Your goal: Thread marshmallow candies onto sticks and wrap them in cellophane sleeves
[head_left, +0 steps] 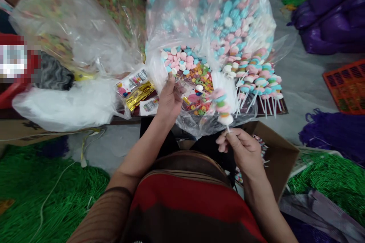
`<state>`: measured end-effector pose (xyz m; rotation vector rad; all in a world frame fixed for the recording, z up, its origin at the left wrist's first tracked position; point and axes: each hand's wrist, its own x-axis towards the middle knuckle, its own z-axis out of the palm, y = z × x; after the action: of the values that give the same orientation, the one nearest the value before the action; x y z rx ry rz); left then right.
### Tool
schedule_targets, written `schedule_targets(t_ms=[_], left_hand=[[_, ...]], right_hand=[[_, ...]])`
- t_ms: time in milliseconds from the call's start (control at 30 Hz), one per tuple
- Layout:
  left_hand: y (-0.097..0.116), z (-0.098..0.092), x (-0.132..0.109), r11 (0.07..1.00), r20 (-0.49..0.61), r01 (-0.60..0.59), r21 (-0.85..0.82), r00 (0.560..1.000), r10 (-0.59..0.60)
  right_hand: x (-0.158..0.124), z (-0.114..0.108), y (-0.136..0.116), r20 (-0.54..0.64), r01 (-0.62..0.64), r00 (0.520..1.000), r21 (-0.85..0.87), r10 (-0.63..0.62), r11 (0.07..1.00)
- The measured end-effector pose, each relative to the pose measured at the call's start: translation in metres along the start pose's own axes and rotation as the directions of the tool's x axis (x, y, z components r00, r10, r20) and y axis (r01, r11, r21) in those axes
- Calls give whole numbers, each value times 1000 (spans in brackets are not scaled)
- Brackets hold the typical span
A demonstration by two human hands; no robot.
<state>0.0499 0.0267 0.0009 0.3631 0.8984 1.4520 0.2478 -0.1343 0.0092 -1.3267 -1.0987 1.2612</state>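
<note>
My right hand (241, 146) pinches the white stick of a candy skewer (221, 104), which tilts up and to the left. Pink, blue, green and white sweets are stacked along that stick. Closed on the edge of a clear printed packet (192, 97) is my left hand (170, 100), just left of the skewer's top. Behind the packet, ring gummies (203, 74) and pink, blue and white marshmallow sweets (179, 60) lie loose at the mouth of a large clear bag (211, 11). Several finished skewers (261, 79) are piled to the right, sticks toward me.
Gold twist ties (139, 95) and a printed packet (132, 80) lie left of my left hand. A bag of gummies (119, 15) stands behind. Below the table's right end is an open cardboard box (281, 155). Green strands (51, 193) cover the floor at left.
</note>
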Motion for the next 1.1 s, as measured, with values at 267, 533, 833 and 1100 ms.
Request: schedule_targets(t_ms=[267,533,833,1100], left_hand=[[-17,17,-38,987,21,-159,33,987,158],[-34,12,-32,972,8,-234,0,972,234],[-40,-4,-49,981,127,-138,138,985,120],[-43,-11,-44,921,179,-246,302,964,198]], right_hand=[[67,45,-1,-274,126,960,256,-53,959],[76,82,11,-259,140,963,268,-69,953],[104,67,20,-455,260,872,123,-179,958],[113,64,22,-460,300,833,-93,-308,950]])
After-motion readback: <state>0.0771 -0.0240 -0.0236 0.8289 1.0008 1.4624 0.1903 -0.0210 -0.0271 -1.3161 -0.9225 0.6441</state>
